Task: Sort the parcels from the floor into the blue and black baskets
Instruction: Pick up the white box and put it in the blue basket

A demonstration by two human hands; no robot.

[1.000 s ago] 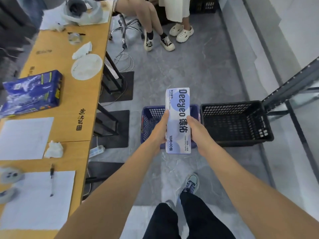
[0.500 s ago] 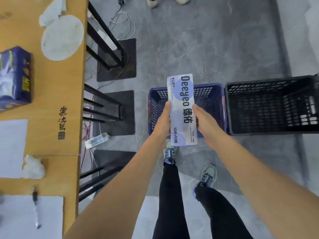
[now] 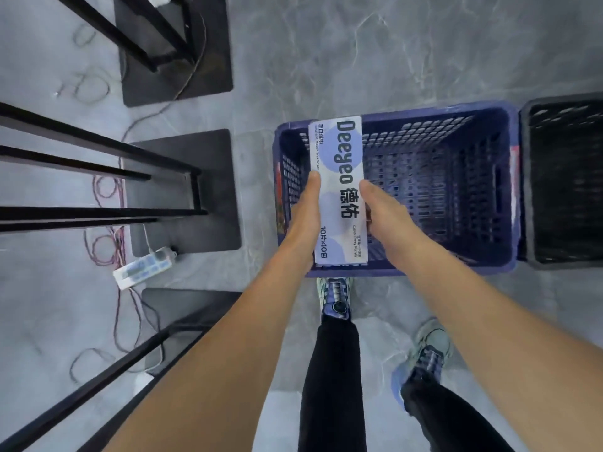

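Both hands hold a long pack of Deeyeo wet wipes over the blue basket. The left hand grips its left side and the right hand grips its right side, with thumbs on top and fingers hidden under it. The pack is above the left part of the basket, not in it yet. The black basket stands just beside, on the right. The pack looks soft, squishy and light. Its smooth wrap may slip, so holding both long sides near the middle seems best.

Grey marbled floor, black table legs
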